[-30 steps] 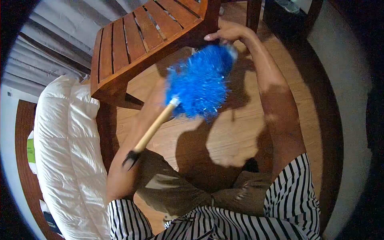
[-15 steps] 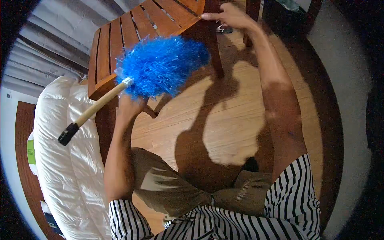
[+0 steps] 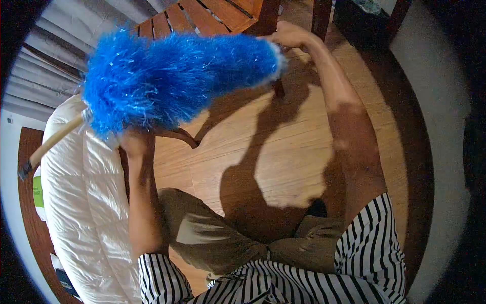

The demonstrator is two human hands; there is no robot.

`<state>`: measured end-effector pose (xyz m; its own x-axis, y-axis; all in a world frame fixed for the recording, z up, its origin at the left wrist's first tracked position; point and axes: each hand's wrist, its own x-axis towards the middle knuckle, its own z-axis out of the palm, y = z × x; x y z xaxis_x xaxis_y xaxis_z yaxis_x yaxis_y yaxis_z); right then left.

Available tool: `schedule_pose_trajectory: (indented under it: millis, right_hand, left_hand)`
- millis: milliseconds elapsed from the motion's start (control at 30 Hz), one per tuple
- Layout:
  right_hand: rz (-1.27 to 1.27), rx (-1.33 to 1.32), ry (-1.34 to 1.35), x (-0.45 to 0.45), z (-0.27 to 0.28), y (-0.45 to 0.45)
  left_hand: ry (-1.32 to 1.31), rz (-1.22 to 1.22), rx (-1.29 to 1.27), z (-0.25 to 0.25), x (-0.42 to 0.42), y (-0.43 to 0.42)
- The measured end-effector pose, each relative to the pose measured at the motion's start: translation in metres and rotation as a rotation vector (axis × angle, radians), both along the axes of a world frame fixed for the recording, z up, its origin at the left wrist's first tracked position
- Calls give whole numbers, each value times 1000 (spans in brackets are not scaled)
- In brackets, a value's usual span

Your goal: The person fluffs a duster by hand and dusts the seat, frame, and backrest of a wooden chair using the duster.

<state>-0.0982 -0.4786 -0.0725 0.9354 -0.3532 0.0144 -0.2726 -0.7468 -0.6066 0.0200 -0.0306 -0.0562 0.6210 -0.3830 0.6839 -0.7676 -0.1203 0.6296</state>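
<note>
A fluffy blue duster (image 3: 157, 76) with a pale wooden handle and dark end cap stretches across the upper left, in front of the slatted wooden furniture (image 3: 202, 23). My left hand (image 3: 136, 141) is closed beneath the duster's fluff near the handle end; the fibres hide its fingers. The handle sticks out to the left, over the white quilt. Near the duster's pale far tip is my right hand (image 3: 294, 36), beside the furniture's right corner. One digit there reaches out to the left, partly behind the fluff; whether it touches the wood cannot be made out.
A puffy white quilt (image 3: 86, 192) lies on the left beside a wooden panel (image 3: 30, 213). Grey curtains (image 3: 61, 40) hang at upper left. A dark bin-like container (image 3: 359, 25) stands at upper right, near the wall (image 3: 430, 76). Wooden flooring (image 3: 288, 167) carries strong shadows.
My left hand has moved left and slightly down, and the duster has swung left and nearer, covering more of the slats. My right hand has shifted a little down from the furniture's corner.
</note>
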Motion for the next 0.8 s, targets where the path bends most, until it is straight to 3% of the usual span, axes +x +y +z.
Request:
schedule_pose_trajectory:
  millis: [33, 67, 133, 200, 300, 333, 400, 467, 567, 600, 700, 800]
  right_hand:
    - [36, 5, 0, 0, -7, -6]
    - [72, 11, -1, 1, -13, -12]
    - [94, 8, 52, 2, -20, -13]
    - [-16, -62, 137, 1, -24, 1]
    - [-83, -47, 100, 5, -46, 5]
    - [-63, 0, 110, 6, -49, 7]
    - [-36, 9, 208, 0, -48, 0]
    - [6, -113, 202, -3, -37, 2]
    - [40, -201, 211, 1, -36, -1]
    - [44, -212, 191, 1, -34, -2]
    - [27, -231, 54, -5, -23, -7]
    - [-43, -193, -144, -21, 5, -8]
  left_hand:
    - [-12, 47, 3, 15, -17, -9]
    - [-317, 141, 240, 17, -11, -3]
    - [-630, 186, 467, 24, -14, -3]
    - [-643, 89, 441, 23, -25, -19]
    - [-402, 6, 583, 22, -31, -18]
    - [-204, -20, 579, 29, -33, -19]
    - [-49, -36, 483, 33, -37, -21]
    - [-131, -8, 307, 26, -36, -15]
    - [-277, 133, 298, 9, -9, 4]
    - [-205, 103, 192, 11, -12, 4]
    - [-475, 395, 344, 26, -24, 13]
    - [-532, 483, 352, 31, -26, 20]
